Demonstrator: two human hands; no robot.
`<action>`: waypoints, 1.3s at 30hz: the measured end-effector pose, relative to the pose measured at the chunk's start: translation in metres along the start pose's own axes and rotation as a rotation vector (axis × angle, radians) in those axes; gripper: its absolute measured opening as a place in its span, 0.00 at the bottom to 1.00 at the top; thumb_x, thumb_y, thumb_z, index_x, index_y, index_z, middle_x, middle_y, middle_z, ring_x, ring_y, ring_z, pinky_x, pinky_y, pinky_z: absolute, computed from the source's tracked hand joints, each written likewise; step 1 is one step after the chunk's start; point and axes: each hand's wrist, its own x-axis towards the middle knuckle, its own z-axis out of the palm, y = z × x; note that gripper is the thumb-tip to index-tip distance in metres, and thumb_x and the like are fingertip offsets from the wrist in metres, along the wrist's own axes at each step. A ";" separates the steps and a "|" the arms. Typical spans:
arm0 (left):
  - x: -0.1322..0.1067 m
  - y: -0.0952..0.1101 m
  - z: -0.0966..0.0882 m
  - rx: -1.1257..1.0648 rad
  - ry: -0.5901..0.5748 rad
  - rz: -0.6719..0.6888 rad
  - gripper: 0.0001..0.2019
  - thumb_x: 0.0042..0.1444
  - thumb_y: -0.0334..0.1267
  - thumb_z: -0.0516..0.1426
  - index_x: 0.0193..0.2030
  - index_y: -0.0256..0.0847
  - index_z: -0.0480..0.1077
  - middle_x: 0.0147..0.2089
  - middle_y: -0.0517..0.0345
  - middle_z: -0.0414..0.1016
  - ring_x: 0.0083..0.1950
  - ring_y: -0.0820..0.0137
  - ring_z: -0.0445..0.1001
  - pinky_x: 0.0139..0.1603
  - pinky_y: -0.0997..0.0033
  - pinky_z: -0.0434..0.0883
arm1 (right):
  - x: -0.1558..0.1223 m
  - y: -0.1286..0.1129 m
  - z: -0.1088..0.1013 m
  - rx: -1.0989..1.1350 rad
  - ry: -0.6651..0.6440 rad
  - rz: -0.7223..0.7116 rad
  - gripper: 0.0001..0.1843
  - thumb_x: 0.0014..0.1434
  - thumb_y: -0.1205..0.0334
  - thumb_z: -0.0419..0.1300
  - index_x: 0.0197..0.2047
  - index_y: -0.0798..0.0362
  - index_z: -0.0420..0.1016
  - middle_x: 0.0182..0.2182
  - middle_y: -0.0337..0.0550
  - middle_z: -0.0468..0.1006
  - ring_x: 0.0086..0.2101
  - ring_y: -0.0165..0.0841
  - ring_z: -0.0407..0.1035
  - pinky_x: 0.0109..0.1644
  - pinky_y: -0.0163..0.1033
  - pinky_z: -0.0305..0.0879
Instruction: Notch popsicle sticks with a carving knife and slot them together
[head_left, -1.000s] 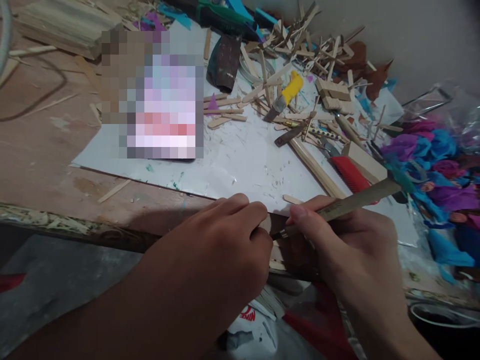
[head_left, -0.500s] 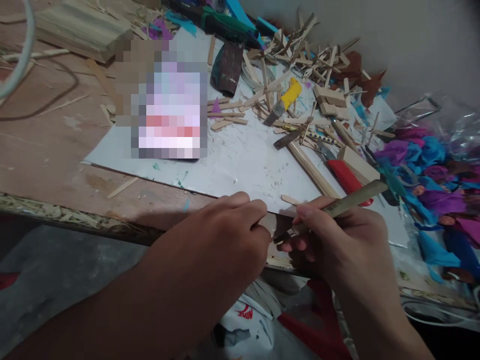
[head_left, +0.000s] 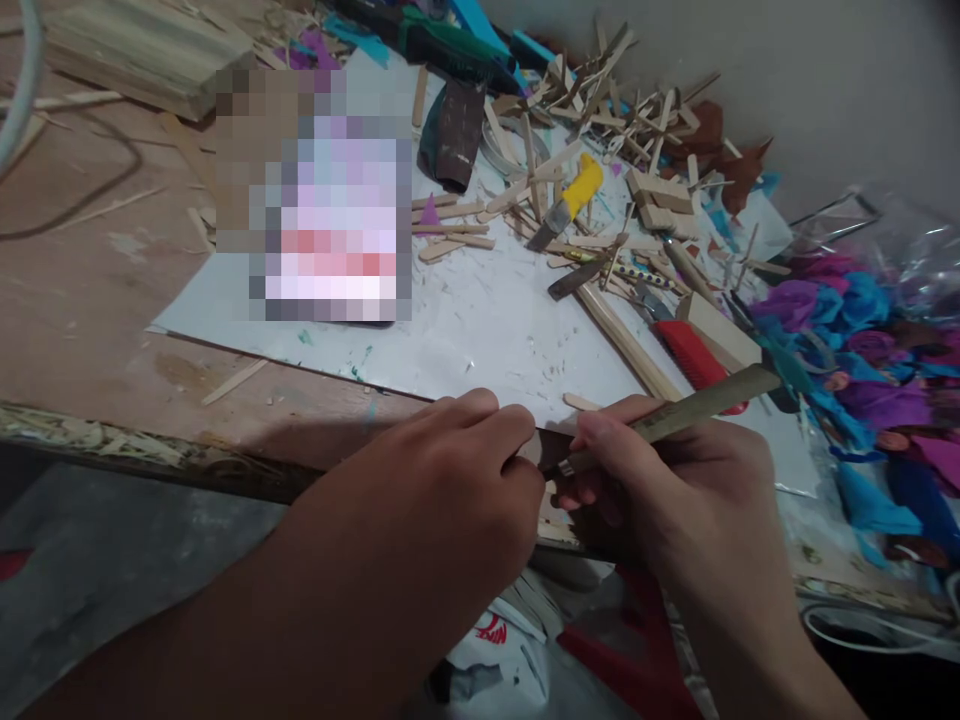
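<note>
My left hand (head_left: 457,470) is closed over the table's front edge, fingers curled inward. Whatever it may hold is hidden behind the fingers. Close on its right, my right hand (head_left: 675,490) grips a slim tool with a flat olive-grey handle (head_left: 705,402), a silvery collar and a dark tip. The handle slants up to the right, and the tip reaches the left hand's fingertips. Whether this tool is a brush or a blade I cannot tell. Just beyond the hands lies a white sheet (head_left: 480,350) with a craft stick (head_left: 581,402) on it.
A pixelated bright screen (head_left: 337,220) lies left on the sheet. Behind are a yellow-handled cutter (head_left: 581,190), a red-handled tool (head_left: 690,355) and heaped craft sticks (head_left: 607,110). Coloured crepe paper (head_left: 870,340) is piled right; a wooden block (head_left: 150,55) lies back left.
The tool's dark tip has moved slightly left, in against my left fingers, and shows less. My right thumb has shifted left with it. The view has turned a little.
</note>
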 end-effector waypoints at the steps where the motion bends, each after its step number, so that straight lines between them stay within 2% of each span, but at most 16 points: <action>1: 0.000 0.000 0.000 0.000 0.005 -0.003 0.11 0.57 0.19 0.61 0.41 0.36 0.79 0.43 0.52 0.76 0.46 0.57 0.73 0.51 0.56 0.75 | 0.000 0.000 0.000 -0.009 0.003 -0.004 0.19 0.63 0.47 0.73 0.25 0.49 0.81 0.17 0.39 0.76 0.16 0.29 0.66 0.16 0.31 0.62; 12: 0.001 0.000 0.003 -0.015 0.090 -0.006 0.15 0.58 0.15 0.56 0.34 0.39 0.75 0.36 0.55 0.73 0.39 0.63 0.69 0.45 0.63 0.70 | 0.005 0.002 0.005 0.017 0.049 -0.076 0.16 0.62 0.58 0.71 0.23 0.49 0.79 0.14 0.34 0.74 0.13 0.29 0.69 0.14 0.30 0.66; 20: -0.002 -0.005 0.001 -0.075 0.035 0.013 0.12 0.55 0.18 0.63 0.36 0.40 0.73 0.40 0.59 0.72 0.41 0.63 0.69 0.44 0.62 0.67 | 0.007 0.005 -0.002 0.042 0.033 -0.021 0.19 0.63 0.53 0.72 0.23 0.50 0.77 0.12 0.34 0.70 0.14 0.32 0.72 0.14 0.29 0.62; 23: -0.002 -0.006 0.000 -0.074 0.003 0.012 0.11 0.57 0.19 0.63 0.37 0.40 0.74 0.41 0.59 0.73 0.42 0.64 0.69 0.45 0.63 0.67 | 0.007 0.005 -0.002 0.046 0.021 -0.009 0.20 0.62 0.50 0.73 0.24 0.50 0.78 0.13 0.36 0.72 0.14 0.30 0.70 0.15 0.30 0.62; 27: -0.001 -0.005 0.002 -0.037 0.054 0.005 0.11 0.58 0.18 0.63 0.36 0.40 0.75 0.39 0.57 0.74 0.41 0.62 0.69 0.43 0.63 0.66 | 0.007 0.004 -0.001 0.024 0.000 -0.013 0.19 0.61 0.48 0.74 0.24 0.50 0.81 0.14 0.38 0.75 0.13 0.27 0.64 0.14 0.29 0.62; 32: 0.000 -0.004 0.003 -0.006 0.066 0.022 0.10 0.56 0.20 0.65 0.36 0.39 0.75 0.38 0.56 0.74 0.41 0.62 0.69 0.43 0.62 0.67 | 0.008 0.002 0.000 -0.003 -0.003 -0.042 0.18 0.60 0.49 0.75 0.24 0.50 0.81 0.14 0.38 0.76 0.13 0.26 0.63 0.14 0.29 0.60; 35: -0.001 -0.004 0.001 -0.012 0.037 0.014 0.12 0.56 0.18 0.63 0.38 0.40 0.75 0.39 0.57 0.73 0.42 0.62 0.70 0.44 0.62 0.68 | 0.008 0.003 0.001 0.007 -0.009 -0.064 0.17 0.60 0.53 0.75 0.24 0.50 0.80 0.14 0.37 0.76 0.13 0.27 0.66 0.14 0.28 0.60; 39: -0.003 -0.004 0.001 -0.045 0.014 -0.022 0.14 0.56 0.16 0.60 0.39 0.40 0.73 0.41 0.57 0.72 0.42 0.61 0.69 0.43 0.60 0.67 | 0.010 0.007 0.001 0.041 -0.009 -0.051 0.18 0.61 0.53 0.74 0.24 0.50 0.79 0.15 0.37 0.76 0.14 0.31 0.71 0.14 0.30 0.64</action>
